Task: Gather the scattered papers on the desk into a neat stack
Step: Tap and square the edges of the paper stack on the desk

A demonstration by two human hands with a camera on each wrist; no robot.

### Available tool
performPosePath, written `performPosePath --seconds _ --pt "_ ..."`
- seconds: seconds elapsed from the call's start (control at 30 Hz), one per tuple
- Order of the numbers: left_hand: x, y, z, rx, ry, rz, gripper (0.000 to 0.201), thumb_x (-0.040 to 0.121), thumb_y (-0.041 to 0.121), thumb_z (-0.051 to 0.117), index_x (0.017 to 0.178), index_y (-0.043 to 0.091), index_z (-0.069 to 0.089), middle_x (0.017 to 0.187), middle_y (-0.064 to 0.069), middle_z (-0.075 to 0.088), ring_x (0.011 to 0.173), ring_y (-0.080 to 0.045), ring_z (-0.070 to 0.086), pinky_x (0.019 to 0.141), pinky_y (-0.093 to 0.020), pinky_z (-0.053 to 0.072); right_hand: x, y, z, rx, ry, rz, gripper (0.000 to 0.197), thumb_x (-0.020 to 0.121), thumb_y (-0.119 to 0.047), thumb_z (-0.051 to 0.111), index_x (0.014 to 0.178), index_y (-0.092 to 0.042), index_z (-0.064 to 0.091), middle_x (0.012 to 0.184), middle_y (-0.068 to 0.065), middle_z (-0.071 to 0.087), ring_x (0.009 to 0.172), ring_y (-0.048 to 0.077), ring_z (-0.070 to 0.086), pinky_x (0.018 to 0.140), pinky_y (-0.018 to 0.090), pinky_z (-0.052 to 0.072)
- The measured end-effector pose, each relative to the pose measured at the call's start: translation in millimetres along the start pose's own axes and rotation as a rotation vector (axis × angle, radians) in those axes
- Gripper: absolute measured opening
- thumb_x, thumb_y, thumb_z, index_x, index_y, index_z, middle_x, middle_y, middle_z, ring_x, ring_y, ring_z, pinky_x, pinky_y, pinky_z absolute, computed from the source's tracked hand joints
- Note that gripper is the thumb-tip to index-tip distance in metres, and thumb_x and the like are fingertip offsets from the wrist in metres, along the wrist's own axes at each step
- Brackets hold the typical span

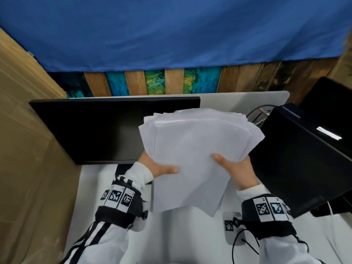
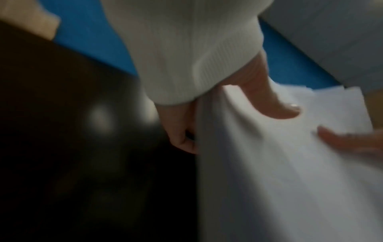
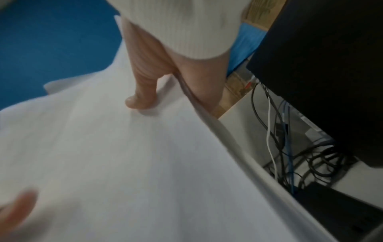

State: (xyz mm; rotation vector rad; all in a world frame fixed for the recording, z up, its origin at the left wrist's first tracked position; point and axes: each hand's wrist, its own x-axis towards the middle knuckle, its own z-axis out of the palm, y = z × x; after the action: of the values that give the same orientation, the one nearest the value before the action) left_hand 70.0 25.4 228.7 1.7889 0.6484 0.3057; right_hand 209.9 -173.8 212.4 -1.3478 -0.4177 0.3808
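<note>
A loose bundle of white papers (image 1: 196, 149) is held up in the air above the white desk (image 1: 179, 235), its far edges fanned out unevenly. My left hand (image 1: 158, 167) grips its left edge, thumb on top and fingers underneath. My right hand (image 1: 233, 168) grips the right edge the same way. In the left wrist view the left thumb presses on the papers (image 2: 279, 172), and the right thumb shows at the right edge. The right wrist view shows the right thumb on top of the papers (image 3: 134, 155), fingers hidden beneath.
A black monitor (image 1: 95, 128) stands behind the papers on the left. A black box-like device (image 1: 304, 159) with cables (image 3: 286, 147) sits at the right. Cardboard (image 1: 24, 149) lines the left side. A blue cloth (image 1: 171, 31) hangs at the back.
</note>
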Motion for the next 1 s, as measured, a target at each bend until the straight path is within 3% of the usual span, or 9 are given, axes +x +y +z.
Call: performPosePath --seconds 0.1,0.23,0.33,0.4,0.6,0.67,0.73,0.83,1.0 --pt "-0.4 4.2 -18.3 0.075 -0.056 0.03 0.086 0.038 0.02 0.091 0.114 0.019 0.052 0.103 0.013 0.06 0.101 -0.006 0.055 0.09 -0.021 0.042 -2.7 -17.8 -10.6 -0.026 -0.066 -0.052 0.052 0.061 -0.013 0.076 0.111 -0.012 0.061 0.099 -0.003 0.073 0.092 0.01 0.07 0.074 0.023 0.058" --pt "-0.9 -12.1 -12.8 0.069 -0.073 -0.039 0.082 0.051 0.008 0.088 0.123 0.015 0.051 0.103 0.014 0.059 0.1 0.001 0.056 0.093 -0.022 0.046 -8.2 -3.2 -23.5 -0.233 -0.285 0.093 0.043 0.064 -0.002 0.078 0.096 -0.029 0.065 0.087 -0.022 0.074 0.087 -0.006 0.068 0.073 0.01 0.054" --pt "-5.1 -37.1 6.1 0.157 -0.013 -0.131 0.094 0.043 0.032 0.09 0.126 0.021 0.049 0.115 0.007 0.056 0.109 -0.01 0.054 0.083 -0.015 0.045 -11.5 15.9 -27.9 -0.287 -0.322 0.168 0.05 0.065 0.0 0.079 0.104 -0.027 0.064 0.093 -0.019 0.072 0.087 -0.011 0.065 0.069 0.003 0.049" --pt "-8.2 -47.6 13.9 0.035 0.063 -0.205 0.101 0.034 0.047 0.085 0.126 0.024 0.051 0.122 0.0 0.058 0.114 -0.017 0.056 0.084 -0.023 0.047 -12.0 22.3 -28.6 -0.216 -0.271 0.165 0.05 0.066 0.004 0.077 0.11 -0.017 0.064 0.095 -0.011 0.073 0.086 -0.004 0.068 0.068 0.006 0.05" --pt "-13.8 -31.5 33.6 -0.201 0.175 -0.143 0.077 0.055 0.034 0.085 0.123 0.018 0.053 0.117 -0.002 0.063 0.104 -0.014 0.063 0.078 -0.018 0.05 -10.0 18.5 -11.6 -0.177 -0.18 0.03 0.036 0.071 0.006 0.072 0.092 -0.023 0.07 0.088 -0.011 0.076 0.088 0.006 0.07 0.077 0.017 0.055" --pt "-15.4 -20.5 28.8 -0.216 0.203 -0.094 0.048 0.064 0.024 0.083 0.107 0.022 0.061 0.097 0.003 0.067 0.081 0.003 0.066 0.064 -0.008 0.05 -8.9 10.4 -11.2 -0.158 -0.211 0.003 0.036 0.072 0.008 0.071 0.095 -0.021 0.07 0.088 -0.013 0.076 0.088 0.004 0.07 0.076 0.015 0.054" --pt "-18.7 -11.5 20.9 -0.286 0.215 -0.035 0.026 0.066 0.018 0.081 0.087 0.024 0.067 0.078 0.007 0.068 0.059 0.008 0.064 0.06 -0.014 0.05 -8.0 7.2 -16.2 -0.171 -0.237 0.005 0.035 0.071 0.007 0.071 0.094 -0.02 0.069 0.084 -0.017 0.076 0.084 -0.002 0.069 0.073 0.012 0.051" --pt "-22.7 -8.7 21.8 -0.337 0.309 0.049 0.033 0.065 0.018 0.079 0.097 0.016 0.07 0.083 0.001 0.069 0.071 -0.006 0.065 0.071 -0.027 0.054 -8.8 14.6 -21.9 -0.231 -0.208 0.037 0.028 0.068 0.001 0.077 0.094 -0.01 0.071 0.087 -0.003 0.076 0.086 0.007 0.07 0.075 0.02 0.052" --pt "-28.5 -4.1 35.8 -0.351 0.557 0.148 0.03 0.064 0.012 0.081 0.091 0.016 0.069 0.079 0.009 0.064 0.069 -0.001 0.061 0.067 -0.018 0.055 -11.9 26.3 -22.8 -0.187 -0.135 0.051 0.04 0.067 0.0 0.078 0.106 -0.005 0.067 0.099 0.003 0.075 0.093 0.015 0.07 0.081 0.02 0.055"
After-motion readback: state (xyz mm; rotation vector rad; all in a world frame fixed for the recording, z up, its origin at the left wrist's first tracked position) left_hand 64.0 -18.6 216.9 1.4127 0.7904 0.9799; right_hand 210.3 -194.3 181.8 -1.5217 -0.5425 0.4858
